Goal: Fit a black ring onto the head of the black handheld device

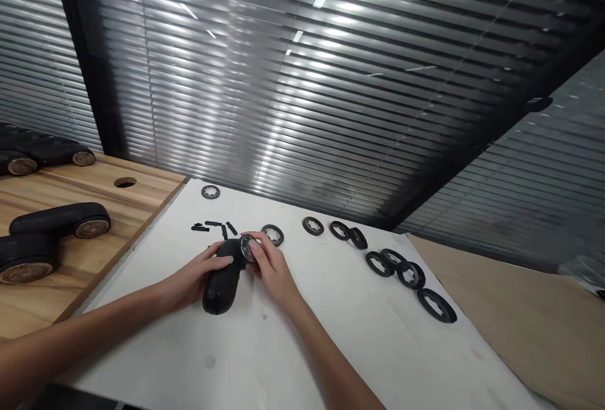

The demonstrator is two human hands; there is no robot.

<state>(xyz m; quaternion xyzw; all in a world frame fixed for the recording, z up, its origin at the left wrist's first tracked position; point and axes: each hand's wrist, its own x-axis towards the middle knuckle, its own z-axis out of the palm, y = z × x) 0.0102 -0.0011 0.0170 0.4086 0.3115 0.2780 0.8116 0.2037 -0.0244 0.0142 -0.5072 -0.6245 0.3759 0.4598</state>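
Over the white surface (pixel 236 359), just left of the frame's lower centre, is a black device (pixel 220 285). It looks light, stiff and slick, best gripped by its thick body. The left hand (pixel 201 274) has fingers closed there; the right hand (pixel 274 270) pinches the metal mesh (pixel 246 248). Its underside is hidden.

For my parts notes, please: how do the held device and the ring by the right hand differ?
The device is long and bulky; the ring is smaller, with an open centre. The left hand and right hand hold the device; the ring lies on the white table. Both things look dark.
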